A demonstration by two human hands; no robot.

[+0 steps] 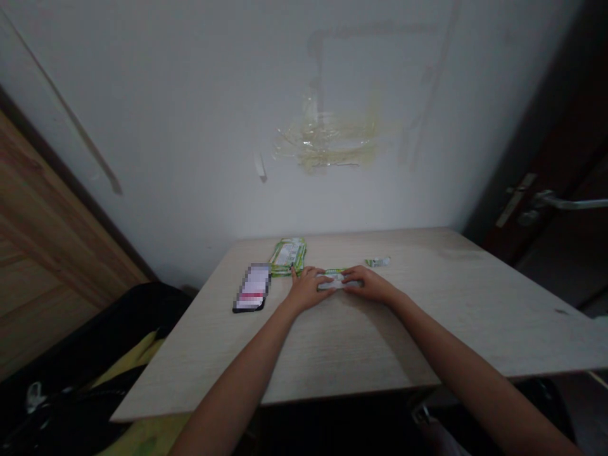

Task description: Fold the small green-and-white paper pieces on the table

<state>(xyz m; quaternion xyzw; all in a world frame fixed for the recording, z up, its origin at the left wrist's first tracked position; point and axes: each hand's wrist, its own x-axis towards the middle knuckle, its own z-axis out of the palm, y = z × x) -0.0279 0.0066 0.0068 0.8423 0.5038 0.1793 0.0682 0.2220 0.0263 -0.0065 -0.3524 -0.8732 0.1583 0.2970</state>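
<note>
A small flat green-and-white packet (338, 279) lies on the table between my two hands, its ends partly covered by fingers. My left hand (308, 289) holds its left end, fingers on top and thumb along the near edge. At the opposite end my right hand (367, 283) grips it in the same way, with bent fingers. Beyond my left hand is a stack of green-and-white packets (287, 255), similar in colour. Print on them is too small to read.
On the pale wooden table (342, 348), a phone (253, 288) with a blurred screen lies to the left. A small green-and-white scrap (377, 261) is beyond my right hand. A wall (213, 126) with old tape rises behind; a dark door with a metal handle (570, 202) stands right.
</note>
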